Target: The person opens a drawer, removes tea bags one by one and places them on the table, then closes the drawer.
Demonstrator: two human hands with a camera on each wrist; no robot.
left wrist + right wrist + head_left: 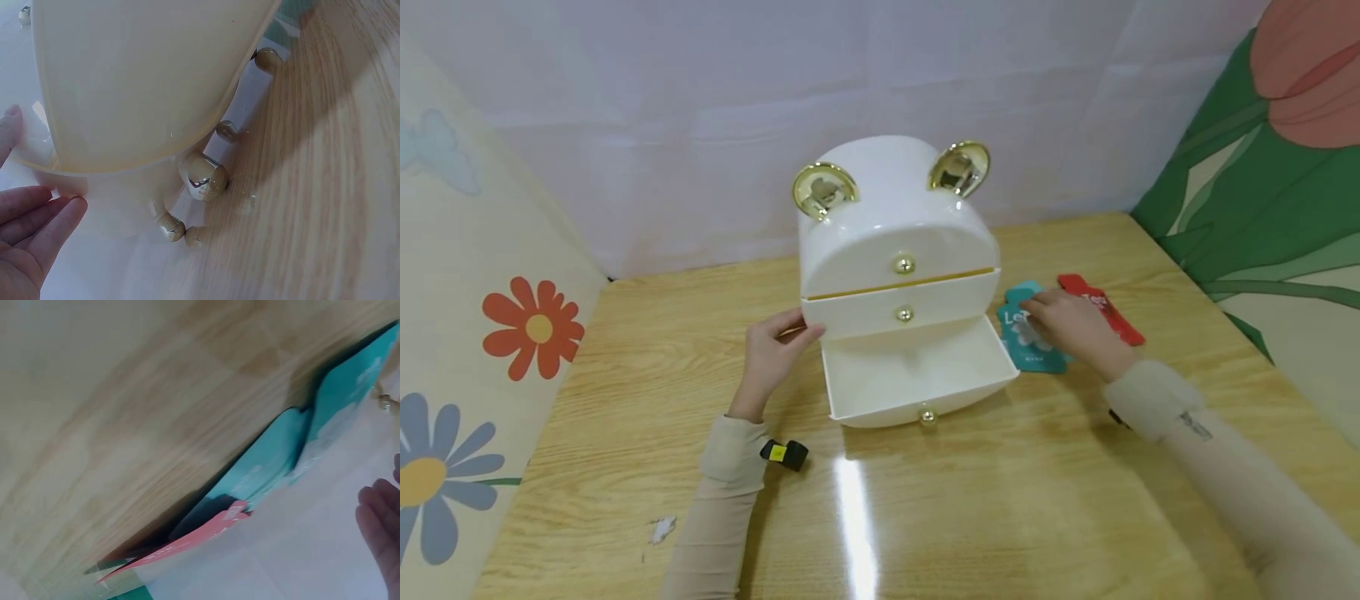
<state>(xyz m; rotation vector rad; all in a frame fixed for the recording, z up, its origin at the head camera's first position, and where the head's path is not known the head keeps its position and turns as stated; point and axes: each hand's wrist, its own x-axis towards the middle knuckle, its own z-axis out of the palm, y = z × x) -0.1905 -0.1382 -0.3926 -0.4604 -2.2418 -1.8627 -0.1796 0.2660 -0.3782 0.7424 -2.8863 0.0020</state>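
Note:
A white drawer box (898, 200) with gold ear shapes stands on the table. Its bottom drawer (917, 367) is pulled out and bare inside, while the upper two drawers are in. My left hand (772, 358) holds the box's left front edge, thumb in front and fingers at the side. In the left wrist view, the fingertips (75, 203) touch the white wall. My right hand (1078, 325) is over a teal packet (1037, 358) right of the box. In the right wrist view its fingers (378, 515) extend loosely, apart from the packets. Beside them lies a red packet (1116, 321) lettered "Tea".
Overlapping teal packets (262, 459) lie flat on the wooden table (1000, 517). A white scrap (662, 529) is at the near left. Behind the box hangs a pale cloth (700, 125). Flower-printed panels (538, 233) flank both sides.

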